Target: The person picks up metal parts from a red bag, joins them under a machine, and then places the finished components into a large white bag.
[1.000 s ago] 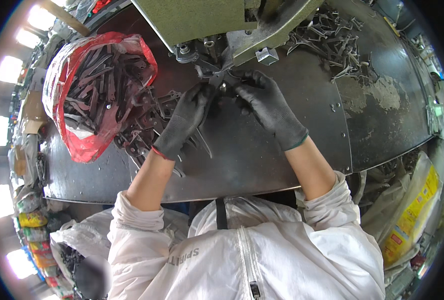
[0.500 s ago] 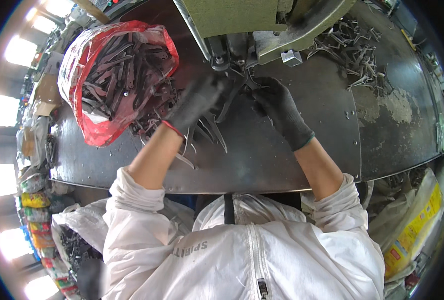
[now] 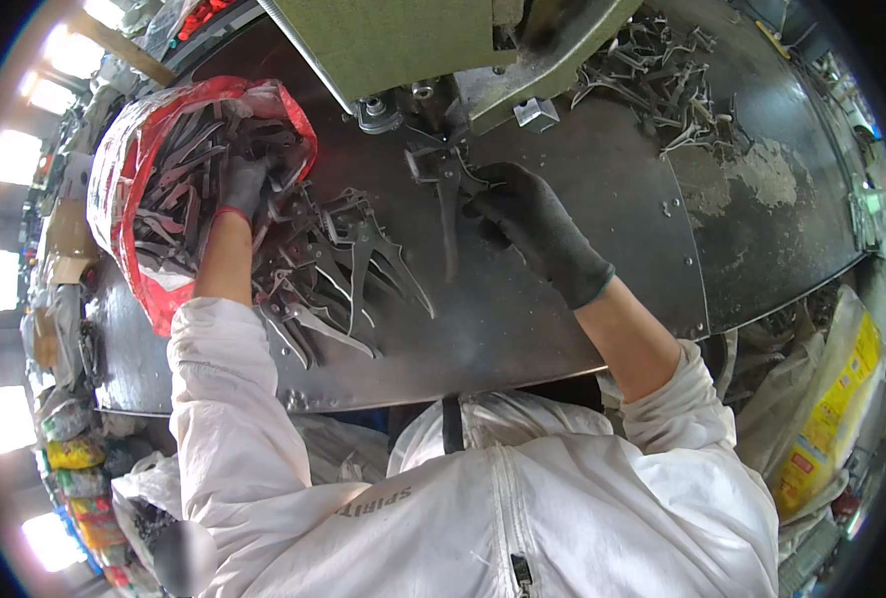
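My left hand, in a dark glove, reaches into a red plastic bag full of grey metal plier parts and rests on the parts near the bag's mouth. More plier parts lie spilled on the dark metal worktable beside the bag. My right hand, also gloved, grips a plier blank whose head sits under the green press machine. The blank's handles point toward me.
A heap of finished metal parts lies at the back right of the table. A yellow sack hangs off the right edge. Bags and clutter stand at the lower left.
My left hand left the press area and moved left into the red bag. My right hand stayed at the press, holding the blank. The view shifted slightly.
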